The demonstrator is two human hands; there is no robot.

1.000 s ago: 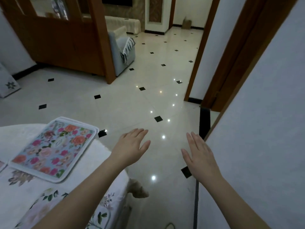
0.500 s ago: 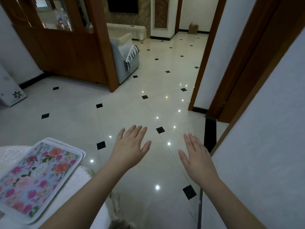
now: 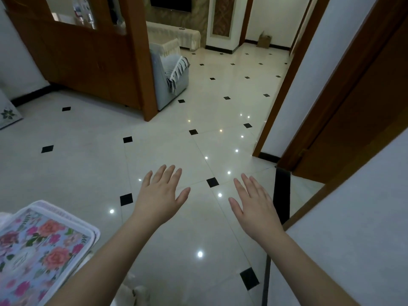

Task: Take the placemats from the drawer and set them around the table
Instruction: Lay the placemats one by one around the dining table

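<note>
Head view: floral placemat, white-rimmed, lies flat; both hands' fingers spread, empty.

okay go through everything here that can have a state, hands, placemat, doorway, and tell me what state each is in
Left hand: open, fingers spread, holding nothing.
Right hand: open, empty, palm down.
Floral placemat: lying flat at the table edge, untouched.
Doorway: open.

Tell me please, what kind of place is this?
Most likely a home, near the dining area: a floral placemat lies at lower left, a covered armchair stands by a wooden partition, and the tiled floor leads towards a living room.
</note>
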